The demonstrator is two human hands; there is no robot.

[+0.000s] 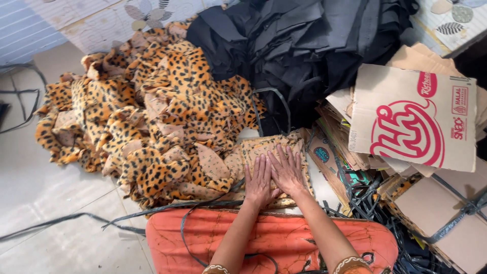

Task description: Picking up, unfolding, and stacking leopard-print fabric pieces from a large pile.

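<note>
My left hand (258,181) and my right hand (287,170) lie flat, palms down, side by side on a small stack of leopard-print fabric pieces (264,146) whose pale backing faces up. The right hand partly overlaps the left. Fingers are spread and point away from me. The stack rests just beyond an orange patterned cushion (274,238) that my forearms cross. To the left of the stack spreads a big heap of leopard-print cut pieces (147,116).
A pile of black fabric (304,45) lies behind the stack. Flattened cardboard boxes (416,119) and strapped cardboard (446,218) lie on the right. Black plastic straps (76,219) trail over the pale tiled floor (45,203) at left.
</note>
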